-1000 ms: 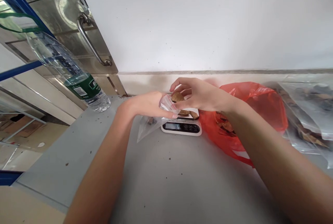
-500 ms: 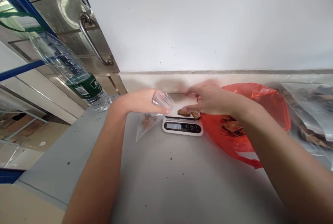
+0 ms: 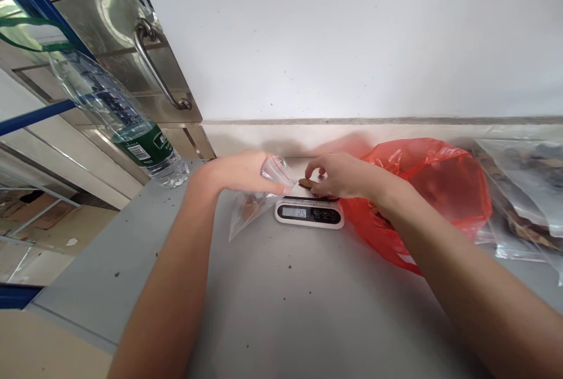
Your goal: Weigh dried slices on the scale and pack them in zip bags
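Observation:
My left hand (image 3: pixel 241 172) is closed on the mouth of a small clear plastic bag (image 3: pixel 253 206), which hangs down to the grey table with a brown piece inside. Right of it stands a small white digital scale (image 3: pixel 309 212); its display reads 25. My right hand (image 3: pixel 338 175) rests over the scale's platform, its fingers pinched on a flat brown dried piece (image 3: pixel 305 182) lying there.
A red plastic bag (image 3: pixel 433 188) holding more brown pieces lies just right of the scale. Clear bags of dried material (image 3: pixel 521 191) sit at the far right. A plastic water bottle (image 3: pixel 118 124) stands at the left by a steel door. The grey table (image 3: pixel 281 303) meets a white wall.
My right hand dropped a brown piece into the clear bag, then went back down to the scale and pinched another piece. The left hand kept the bag's mouth up.

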`<state>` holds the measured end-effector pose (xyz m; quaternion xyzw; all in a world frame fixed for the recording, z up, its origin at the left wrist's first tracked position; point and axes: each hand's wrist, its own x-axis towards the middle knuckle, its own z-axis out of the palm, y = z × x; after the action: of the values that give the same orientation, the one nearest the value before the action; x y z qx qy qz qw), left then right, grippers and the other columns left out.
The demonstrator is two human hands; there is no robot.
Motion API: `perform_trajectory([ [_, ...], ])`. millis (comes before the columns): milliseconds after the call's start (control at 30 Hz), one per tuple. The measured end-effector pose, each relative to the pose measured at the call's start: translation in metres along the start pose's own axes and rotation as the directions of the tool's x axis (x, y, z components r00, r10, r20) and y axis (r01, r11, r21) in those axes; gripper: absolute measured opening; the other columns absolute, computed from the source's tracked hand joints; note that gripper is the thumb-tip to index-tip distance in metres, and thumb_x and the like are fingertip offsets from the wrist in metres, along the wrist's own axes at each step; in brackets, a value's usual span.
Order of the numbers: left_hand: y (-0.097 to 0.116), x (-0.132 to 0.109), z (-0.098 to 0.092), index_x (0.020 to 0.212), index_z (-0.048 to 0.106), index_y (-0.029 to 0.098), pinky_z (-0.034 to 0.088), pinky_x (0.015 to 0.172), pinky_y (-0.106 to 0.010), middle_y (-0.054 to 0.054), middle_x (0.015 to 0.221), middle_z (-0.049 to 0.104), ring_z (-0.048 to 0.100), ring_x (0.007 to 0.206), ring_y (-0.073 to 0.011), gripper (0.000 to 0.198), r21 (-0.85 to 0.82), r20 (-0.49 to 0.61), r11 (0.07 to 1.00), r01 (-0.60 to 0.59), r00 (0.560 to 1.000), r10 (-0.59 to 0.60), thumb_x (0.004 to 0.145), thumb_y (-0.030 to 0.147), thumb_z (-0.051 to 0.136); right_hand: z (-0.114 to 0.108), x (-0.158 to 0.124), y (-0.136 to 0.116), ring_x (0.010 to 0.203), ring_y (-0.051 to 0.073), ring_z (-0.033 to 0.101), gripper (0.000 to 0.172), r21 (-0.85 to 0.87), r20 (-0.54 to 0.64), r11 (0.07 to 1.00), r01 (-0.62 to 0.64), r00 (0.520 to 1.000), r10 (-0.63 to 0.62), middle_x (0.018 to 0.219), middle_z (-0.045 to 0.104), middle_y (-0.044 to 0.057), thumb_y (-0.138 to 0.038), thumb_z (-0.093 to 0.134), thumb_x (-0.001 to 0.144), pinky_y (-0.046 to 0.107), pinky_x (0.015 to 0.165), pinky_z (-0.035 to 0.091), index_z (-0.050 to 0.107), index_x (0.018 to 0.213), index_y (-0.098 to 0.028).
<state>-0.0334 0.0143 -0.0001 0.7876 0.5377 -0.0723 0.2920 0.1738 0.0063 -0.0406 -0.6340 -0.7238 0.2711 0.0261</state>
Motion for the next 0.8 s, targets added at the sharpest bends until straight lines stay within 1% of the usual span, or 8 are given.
perform_trajectory([
  [100, 0.001, 0.000, 0.000, 0.114, 0.070, 0.029, 0.045, 0.075, -0.031, -0.001, 0.119, 0.079, 0.071, 0.100, -0.0271, 0.046, 0.005, 0.004, 1.000, 0.010, 1.000, -0.010, 0.075, 0.053, 0.076, -0.001, 0.000, 0.000, 0.068, 0.021, 0.071, 0.012, 0.032, -0.006, 0.999, 0.009, 1.000, -0.009, 0.082, 0.076, 0.007, -0.031, 0.081, 0.088, 0.030, 0.058, 0.051, 0.075, 0.094, -0.023],
  [200, 0.003, 0.001, 0.000, 0.111, 0.071, 0.028, 0.045, 0.072, -0.031, -0.001, 0.111, 0.080, 0.072, 0.096, -0.0269, 0.045, 0.020, 0.016, 1.000, 0.011, 1.000, -0.012, 0.076, 0.056, 0.075, 0.000, 0.000, -0.001, 0.065, 0.019, 0.069, 0.013, 0.052, -0.024, 0.998, -0.020, 0.999, 0.021, 0.075, 0.074, 0.005, -0.023, 0.082, 0.086, 0.028, 0.057, 0.049, 0.070, 0.082, -0.022],
  [367, 0.004, 0.001, 0.002, 0.103, 0.071, 0.025, 0.045, 0.067, -0.029, -0.001, 0.105, 0.079, 0.071, 0.090, -0.0247, 0.040, 0.049, 0.010, 0.999, -0.016, 1.000, 0.015, 0.079, 0.057, 0.074, 0.003, 0.001, -0.002, 0.067, 0.018, 0.068, 0.020, 0.095, -0.078, 0.995, -0.025, 0.996, 0.033, 0.081, 0.075, 0.004, -0.017, 0.083, 0.082, 0.028, 0.056, 0.047, 0.064, 0.076, -0.023],
  [500, 0.001, 0.004, 0.003, 0.102, 0.072, 0.025, 0.044, 0.066, -0.029, -0.002, 0.103, 0.079, 0.071, 0.087, -0.0248, 0.042, 0.043, -0.007, 0.999, -0.013, 1.000, 0.014, 0.074, 0.057, 0.075, -0.005, -0.001, 0.003, 0.075, 0.020, 0.072, 0.024, 0.187, -0.147, 0.982, 0.014, 0.989, 0.014, 0.082, 0.075, 0.005, -0.007, 0.080, 0.077, 0.027, 0.056, 0.048, 0.062, 0.072, -0.022],
  [567, 0.000, 0.007, 0.005, 0.099, 0.071, 0.025, 0.043, 0.063, -0.029, -0.001, 0.098, 0.078, 0.070, 0.083, -0.0246, 0.043, 0.048, -0.021, 0.999, -0.016, 1.000, 0.017, 0.073, 0.059, 0.075, -0.012, -0.003, 0.006, 0.079, 0.020, 0.072, 0.021, 0.219, -0.197, 0.972, 0.083, 0.980, -0.039, 0.088, 0.077, 0.005, -0.004, 0.078, 0.073, 0.028, 0.057, 0.049, 0.067, 0.077, -0.022],
  [633, -0.001, 0.009, 0.006, 0.094, 0.069, 0.024, 0.041, 0.061, -0.029, -0.001, 0.091, 0.076, 0.069, 0.079, -0.0239, 0.040, 0.050, -0.029, 0.998, -0.048, 0.998, 0.049, 0.074, 0.059, 0.075, -0.016, -0.004, 0.007, 0.080, 0.020, 0.072, 0.016, 0.245, -0.233, 0.946, 0.214, 0.960, -0.157, 0.092, 0.078, 0.005, -0.009, 0.078, 0.073, 0.030, 0.061, 0.052, 0.073, 0.082, -0.022],
  [733, -0.001, 0.010, 0.008, 0.097, 0.070, 0.024, 0.043, 0.062, -0.029, -0.001, 0.091, 0.077, 0.071, 0.081, -0.0238, 0.036, -0.013, -0.089, 0.989, -0.149, 0.985, 0.148, 0.078, 0.054, 0.075, -0.015, -0.006, 0.003, 0.081, 0.020, 0.072, 0.010, 0.311, -0.297, 0.835, 0.454, 0.881, -0.368, 0.087, 0.078, 0.003, -0.015, 0.075, 0.074, 0.034, 0.071, 0.057, 0.076, 0.082, -0.022],
  [800, -0.002, 0.009, 0.009, 0.105, 0.072, 0.025, 0.048, 0.067, -0.029, -0.001, 0.097, 0.079, 0.074, 0.088, -0.0247, 0.037, -0.099, -0.140, 0.966, -0.237, 0.965, 0.223, 0.079, 0.052, 0.076, -0.010, -0.006, -0.003, 0.085, 0.020, 0.073, 0.011, 0.360, -0.360, 0.744, 0.563, 0.819, -0.446, 0.090, 0.079, 0.004, -0.016, 0.073, 0.075, 0.036, 0.077, 0.059, 0.078, 0.084, -0.021],
])
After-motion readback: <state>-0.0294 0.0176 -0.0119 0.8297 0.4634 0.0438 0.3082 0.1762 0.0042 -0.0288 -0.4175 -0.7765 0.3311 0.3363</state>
